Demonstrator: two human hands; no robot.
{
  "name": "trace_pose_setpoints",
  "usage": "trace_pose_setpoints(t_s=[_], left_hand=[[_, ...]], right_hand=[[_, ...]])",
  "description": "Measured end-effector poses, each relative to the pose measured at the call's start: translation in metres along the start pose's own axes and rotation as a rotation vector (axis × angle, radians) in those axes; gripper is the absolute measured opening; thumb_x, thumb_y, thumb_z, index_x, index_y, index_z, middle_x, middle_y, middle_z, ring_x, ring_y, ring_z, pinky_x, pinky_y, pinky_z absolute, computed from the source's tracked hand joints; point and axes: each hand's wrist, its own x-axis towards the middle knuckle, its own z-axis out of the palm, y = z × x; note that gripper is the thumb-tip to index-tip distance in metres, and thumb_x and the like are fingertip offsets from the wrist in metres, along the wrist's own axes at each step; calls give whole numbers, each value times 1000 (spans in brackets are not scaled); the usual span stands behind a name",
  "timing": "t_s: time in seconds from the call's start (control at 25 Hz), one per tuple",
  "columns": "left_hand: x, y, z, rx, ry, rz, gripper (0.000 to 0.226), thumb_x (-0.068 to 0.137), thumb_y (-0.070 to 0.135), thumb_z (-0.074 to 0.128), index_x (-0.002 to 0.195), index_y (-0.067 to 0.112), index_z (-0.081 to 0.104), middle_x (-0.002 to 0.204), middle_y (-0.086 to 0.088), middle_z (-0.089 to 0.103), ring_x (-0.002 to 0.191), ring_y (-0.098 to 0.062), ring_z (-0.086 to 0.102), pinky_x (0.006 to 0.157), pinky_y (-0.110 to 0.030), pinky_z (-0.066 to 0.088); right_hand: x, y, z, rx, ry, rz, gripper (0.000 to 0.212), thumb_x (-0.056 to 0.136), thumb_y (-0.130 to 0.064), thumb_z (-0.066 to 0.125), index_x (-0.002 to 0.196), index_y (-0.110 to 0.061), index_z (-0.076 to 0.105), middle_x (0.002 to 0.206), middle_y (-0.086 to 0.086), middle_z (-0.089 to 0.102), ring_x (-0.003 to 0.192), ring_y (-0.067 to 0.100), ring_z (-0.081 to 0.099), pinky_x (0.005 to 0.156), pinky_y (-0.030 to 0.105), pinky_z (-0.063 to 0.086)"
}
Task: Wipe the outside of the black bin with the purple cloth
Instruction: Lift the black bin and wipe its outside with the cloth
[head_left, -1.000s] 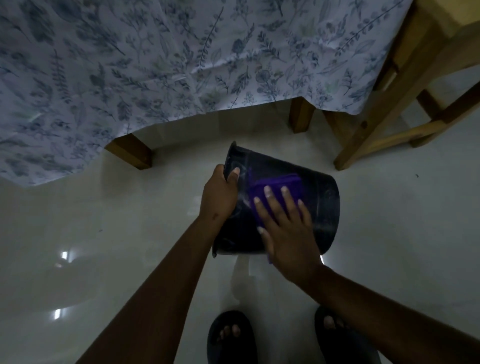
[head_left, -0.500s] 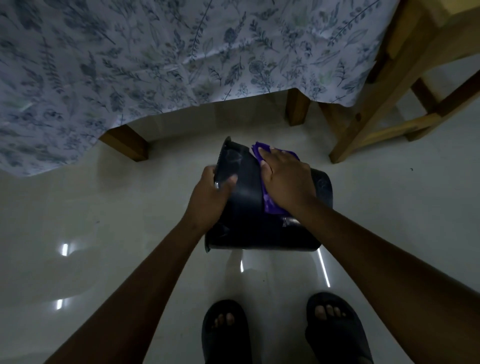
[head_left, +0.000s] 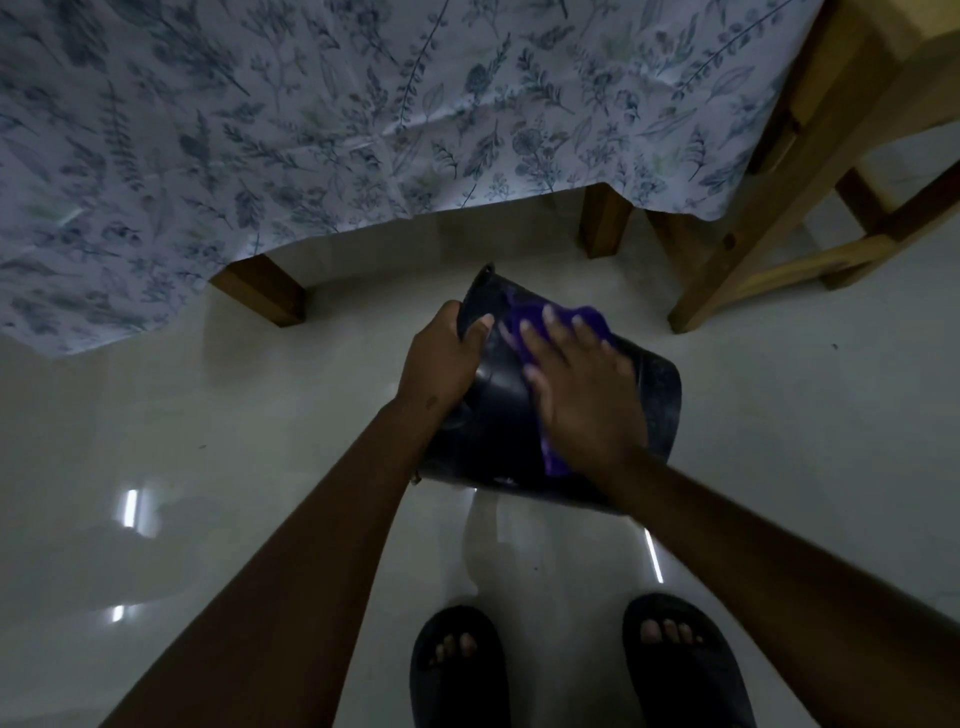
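The black bin is tipped on its side above the pale floor, its open rim pointing left and its base to the right. My left hand grips the rim, thumb over the edge. My right hand lies flat on the bin's upper side, fingers spread, pressing the purple cloth against it. The cloth shows beyond my fingertips and again under my wrist; the rest is hidden by my hand.
A table with a leaf-print tablecloth stands just beyond the bin, wooden legs on the floor. A wooden chair frame is at the upper right. My feet in dark slippers stand below the bin on the glossy floor.
My right hand with the cloth has slid back toward me along the bin's side and its fingers have spread. The left hand keeps its grip on the rim.
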Motion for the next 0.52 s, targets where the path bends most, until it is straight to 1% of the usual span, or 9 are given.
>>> trace_pose_setpoints(t_s=[0.08, 0.12, 0.2, 0.28, 0.32, 0.4, 0.44, 0.52], left_hand=[[3, 1, 2, 1, 12, -30, 31, 98, 37, 47, 113, 12, 56, 96, 0, 59, 83, -16, 54, 62, -23, 37], [4, 0, 3, -3, 17, -43, 31, 98, 38, 47, 113, 12, 56, 96, 0, 59, 83, -17, 54, 65, -24, 37], [3, -2, 3, -15, 11, -73, 31, 98, 38, 47, 111, 12, 56, 96, -3, 60, 84, -19, 55, 68, -25, 39], [8, -4, 3, 1, -6, -69, 31, 97, 38, 48, 110, 11, 56, 97, -4, 62, 84, -21, 57, 71, -26, 39], [10, -2, 3, -4, -16, -55, 31, 97, 38, 47, 111, 11, 56, 98, -5, 64, 86, -22, 58, 71, -26, 40], [10, 5, -1, -56, -53, -25, 32, 98, 38, 46, 116, 13, 55, 103, -4, 64, 91, -21, 60, 70, -28, 42], [6, 4, -3, -90, -74, -19, 33, 99, 38, 45, 121, 14, 53, 104, -1, 62, 93, -19, 60, 69, -25, 43], [-19, -10, -1, -106, -65, 5, 35, 100, 39, 41, 125, 16, 51, 104, 4, 59, 92, -14, 58, 66, -14, 42]], right_hand=[[22, 16, -7, 48, 10, 106, 53, 99, -42, 19, 146, -22, 32, 153, 8, 37, 140, 29, 34, 108, 52, 36], [17, 19, -5, 44, 22, 119, 53, 99, -41, 19, 147, -21, 32, 154, 8, 36, 140, 29, 34, 108, 51, 35], [-17, 10, 4, -16, 22, 86, 54, 99, -40, 22, 149, -22, 26, 157, 8, 28, 144, 31, 25, 113, 52, 27], [-53, -8, 12, -70, 29, 17, 57, 97, -42, 26, 151, -24, 21, 160, 6, 21, 146, 31, 16, 113, 53, 18], [-58, -10, 16, -84, 33, -9, 58, 97, -43, 27, 151, -25, 20, 160, 5, 20, 146, 31, 15, 112, 53, 17], [-34, -2, 9, -71, 27, -40, 57, 97, -44, 26, 151, -27, 20, 159, 4, 22, 146, 30, 18, 111, 52, 21], [-16, 4, 3, -52, 13, -33, 55, 97, -43, 25, 150, -27, 22, 159, 5, 25, 145, 29, 20, 110, 52, 24], [12, 18, -7, -10, 33, 21, 52, 98, -41, 24, 148, -25, 27, 156, 8, 31, 142, 31, 28, 108, 54, 33]])
